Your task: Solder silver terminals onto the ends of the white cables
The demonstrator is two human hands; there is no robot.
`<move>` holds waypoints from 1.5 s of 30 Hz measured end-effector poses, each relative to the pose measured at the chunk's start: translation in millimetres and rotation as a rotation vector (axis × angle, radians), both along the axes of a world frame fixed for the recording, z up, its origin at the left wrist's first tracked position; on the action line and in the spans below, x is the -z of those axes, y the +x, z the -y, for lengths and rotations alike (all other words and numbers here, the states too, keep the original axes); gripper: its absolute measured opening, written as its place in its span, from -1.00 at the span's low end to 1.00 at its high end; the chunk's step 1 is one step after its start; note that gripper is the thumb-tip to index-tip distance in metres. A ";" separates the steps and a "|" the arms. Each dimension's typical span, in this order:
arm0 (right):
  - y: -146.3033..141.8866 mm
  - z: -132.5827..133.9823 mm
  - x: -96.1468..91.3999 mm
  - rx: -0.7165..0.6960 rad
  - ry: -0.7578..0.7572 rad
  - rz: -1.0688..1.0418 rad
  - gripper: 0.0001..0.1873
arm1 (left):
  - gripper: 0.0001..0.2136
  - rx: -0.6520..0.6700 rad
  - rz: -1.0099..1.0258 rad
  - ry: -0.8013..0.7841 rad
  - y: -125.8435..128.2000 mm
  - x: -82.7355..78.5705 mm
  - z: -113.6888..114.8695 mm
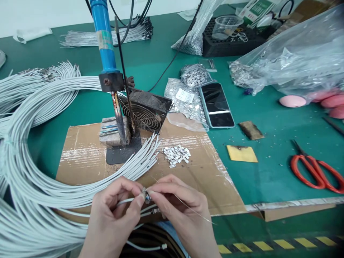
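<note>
The white cable [125,201] is held at the lower centre of the frame, its end pinched by the fingers of the left hand [115,211]. At its tip, a small metal connector [147,198] is pinched by the right hand [182,208], apparently so that it is steadied from both sides. A thin wire [193,209] is carried across the right hand. Small metal pieces [176,155] are heaped on the cardboard [201,182] at centre, probably for easy picking.

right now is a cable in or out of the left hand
In: the left hand pinches a white cable near its metal end.
</note>
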State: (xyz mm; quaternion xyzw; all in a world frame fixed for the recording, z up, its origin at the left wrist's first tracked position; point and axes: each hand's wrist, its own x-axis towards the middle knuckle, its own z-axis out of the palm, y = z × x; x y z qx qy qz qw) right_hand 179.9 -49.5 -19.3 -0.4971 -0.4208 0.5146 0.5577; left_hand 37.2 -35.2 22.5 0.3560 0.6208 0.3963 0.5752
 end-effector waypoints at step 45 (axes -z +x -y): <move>-24.9 -35.9 -17.9 0.107 -0.041 0.159 -0.75 | -0.89 -0.132 -0.027 0.157 -16.6 3.9 -49.8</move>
